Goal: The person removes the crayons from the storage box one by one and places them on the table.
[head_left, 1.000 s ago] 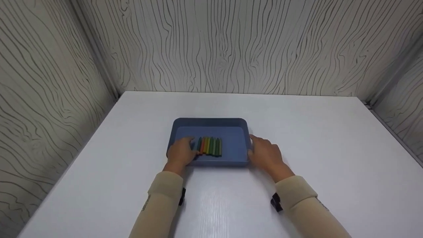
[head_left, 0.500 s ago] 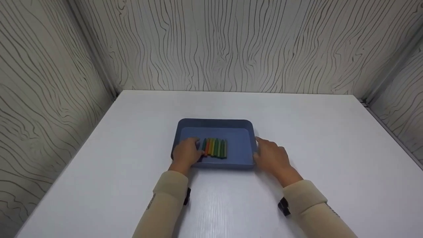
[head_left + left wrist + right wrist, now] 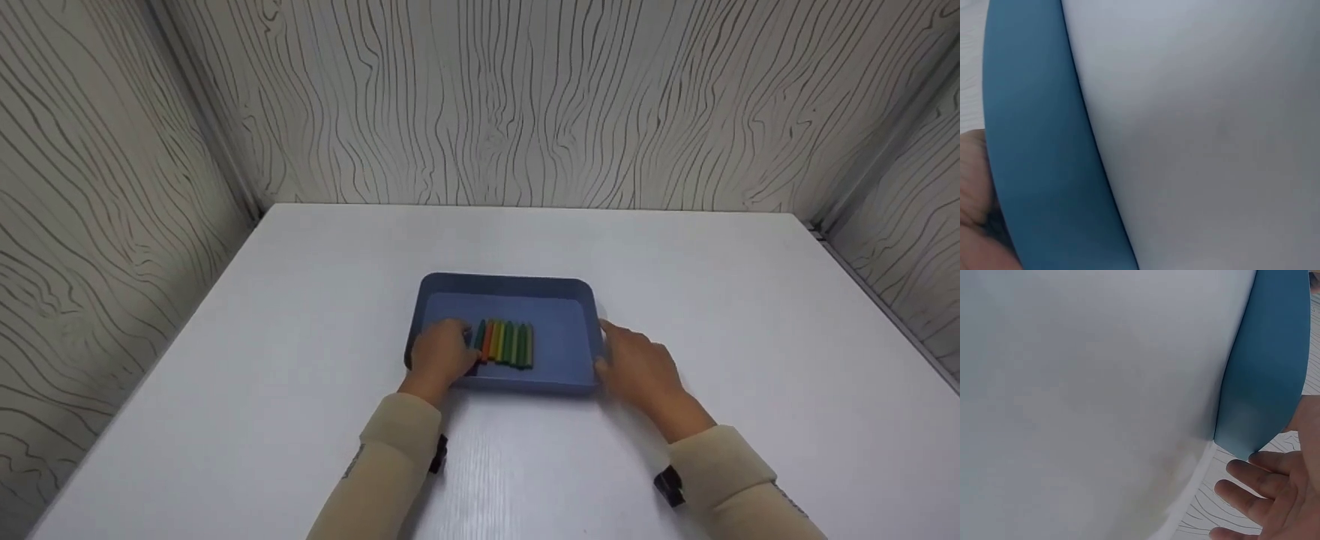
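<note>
A blue rectangular tray point(image 3: 559, 341) rests on the white table, and several crayons point(image 3: 506, 345) lie side by side on its floor, in red, yellow and greens. My left hand point(image 3: 440, 356) reaches over the tray's near left corner. Thumb and forefinger close around the left end of the crayon row, with something dark, seemingly crayons, between them; the palm side is hidden. In the left wrist view the tray's outer wall point(image 3: 1050, 135) covers most of that hand. My right hand point(image 3: 645, 371) touches the tray's right wall; the right wrist view shows its fingers point(image 3: 1258, 481) extended and spread.
The white table point(image 3: 315, 300) extends around the tray on all sides. Wood-grain panels point(image 3: 487, 105) rise behind it and at left and right. Each wrist carries a small black device point(image 3: 670, 486) below the cuff.
The tray has slid right and slightly toward me on the table, its crayons moving along with it. Both hands have shifted with the tray, keeping nearly the same places on it.
</note>
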The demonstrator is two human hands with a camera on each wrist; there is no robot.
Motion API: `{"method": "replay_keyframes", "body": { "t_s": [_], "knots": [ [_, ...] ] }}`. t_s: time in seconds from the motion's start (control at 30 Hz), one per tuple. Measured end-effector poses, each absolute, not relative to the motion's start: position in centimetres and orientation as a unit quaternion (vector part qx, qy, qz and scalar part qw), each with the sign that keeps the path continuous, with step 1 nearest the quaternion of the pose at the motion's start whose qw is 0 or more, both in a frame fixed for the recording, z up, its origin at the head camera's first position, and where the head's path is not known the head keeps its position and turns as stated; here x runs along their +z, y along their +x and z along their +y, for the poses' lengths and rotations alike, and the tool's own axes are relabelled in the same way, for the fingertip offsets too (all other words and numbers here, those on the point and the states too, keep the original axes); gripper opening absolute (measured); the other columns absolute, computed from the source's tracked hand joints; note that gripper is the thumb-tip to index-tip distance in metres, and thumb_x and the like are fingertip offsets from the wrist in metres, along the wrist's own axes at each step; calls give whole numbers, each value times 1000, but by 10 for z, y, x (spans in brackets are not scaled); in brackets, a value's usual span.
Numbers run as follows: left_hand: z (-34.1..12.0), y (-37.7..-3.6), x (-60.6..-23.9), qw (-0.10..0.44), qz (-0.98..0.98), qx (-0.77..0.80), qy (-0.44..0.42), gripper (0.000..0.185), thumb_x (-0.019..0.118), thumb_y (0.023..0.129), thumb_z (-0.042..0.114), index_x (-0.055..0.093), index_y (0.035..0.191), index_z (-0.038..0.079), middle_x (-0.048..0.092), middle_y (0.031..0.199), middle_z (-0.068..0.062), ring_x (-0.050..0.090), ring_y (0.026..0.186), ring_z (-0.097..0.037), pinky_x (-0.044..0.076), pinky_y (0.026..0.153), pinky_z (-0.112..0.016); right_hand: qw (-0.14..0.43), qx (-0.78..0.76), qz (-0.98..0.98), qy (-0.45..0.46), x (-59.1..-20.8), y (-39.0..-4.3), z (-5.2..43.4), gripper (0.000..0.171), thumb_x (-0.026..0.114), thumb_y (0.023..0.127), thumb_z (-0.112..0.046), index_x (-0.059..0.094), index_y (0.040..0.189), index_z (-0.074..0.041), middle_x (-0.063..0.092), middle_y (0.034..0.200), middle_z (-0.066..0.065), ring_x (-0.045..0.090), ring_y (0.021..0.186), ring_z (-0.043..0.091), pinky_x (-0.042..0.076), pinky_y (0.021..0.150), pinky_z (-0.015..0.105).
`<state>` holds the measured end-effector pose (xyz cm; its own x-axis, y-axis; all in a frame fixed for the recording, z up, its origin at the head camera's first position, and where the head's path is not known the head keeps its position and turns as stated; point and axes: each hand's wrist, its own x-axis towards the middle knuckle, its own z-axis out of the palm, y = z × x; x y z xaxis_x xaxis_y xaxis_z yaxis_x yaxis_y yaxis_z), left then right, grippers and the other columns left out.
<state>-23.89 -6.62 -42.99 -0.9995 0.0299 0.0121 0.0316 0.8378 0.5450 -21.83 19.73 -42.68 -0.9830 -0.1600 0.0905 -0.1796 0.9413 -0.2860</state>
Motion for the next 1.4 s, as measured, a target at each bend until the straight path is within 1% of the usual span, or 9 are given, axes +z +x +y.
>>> {"method": "replay_keyframes", "body": {
  "t_s": [0.17,0.27,0.4,0.5,0.67,0.97,1.13,1.2,1.4],
  "knots": [
    [-56,-236,-431,7,-954,-300,-19,25,74,80,9,70,102,0,67,95,-11,62,87,-23,51,75,-38,33,148,-985,84,-425,-210,204,53,57,90,-14,43,138,6,54,128,25,49,116,44,37,92,59],
    [-50,-233,-430,-3,-950,-313,-11,19,74,79,8,71,96,1,65,89,-8,60,81,-19,51,71,-36,36,147,-985,85,-425,-206,209,53,57,90,-14,43,138,6,54,128,26,49,117,44,37,92,59],
    [-43,-230,-430,-22,-944,-328,1,17,75,80,10,71,95,2,65,87,-6,59,77,-17,51,67,-35,37,146,-985,85,-426,-201,215,53,56,90,-12,43,137,7,53,129,26,48,117,45,36,92,60],
    [-38,-227,-430,-33,-942,-335,5,19,74,81,10,70,97,2,65,88,-7,59,77,-17,51,67,-35,35,150,-984,84,-425,-198,219,53,56,90,-12,43,137,7,53,129,27,48,117,45,36,91,61],
    [-30,-223,-430,-33,-942,-334,7,21,74,81,10,70,100,2,66,88,-6,60,76,-17,51,65,-34,43,144,-984,90,-425,-193,226,53,57,89,-11,43,137,7,53,128,27,49,115,45,37,89,61],
    [-17,-220,-430,-14,-953,-303,13,16,75,78,11,71,91,4,67,80,-4,58,67,-14,49,56,-34,33,157,-984,77,-423,-187,235,54,58,89,-11,42,138,6,51,130,27,47,118,46,35,91,62],
    [-13,-220,-430,-6,-951,-308,5,8,74,78,9,68,81,4,65,74,-4,56,62,-14,47,52,-32,34,147,-985,77,-422,-185,239,54,57,89,-12,42,138,6,52,130,27,47,117,46,36,90,61],
    [-12,-219,-430,-5,-948,-318,2,9,75,78,9,67,78,4,64,71,-3,55,60,-13,46,51,-31,34,147,-986,76,-421,-184,241,54,57,89,-13,42,138,6,52,130,28,47,117,46,36,90,61],
    [-10,-219,-429,-11,-943,-332,14,16,79,76,12,67,83,3,65,75,-5,58,66,-15,49,57,-31,31,154,-985,72,-421,-183,245,55,58,89,-13,42,138,6,51,130,28,47,117,47,36,90,61]
  ]
}}
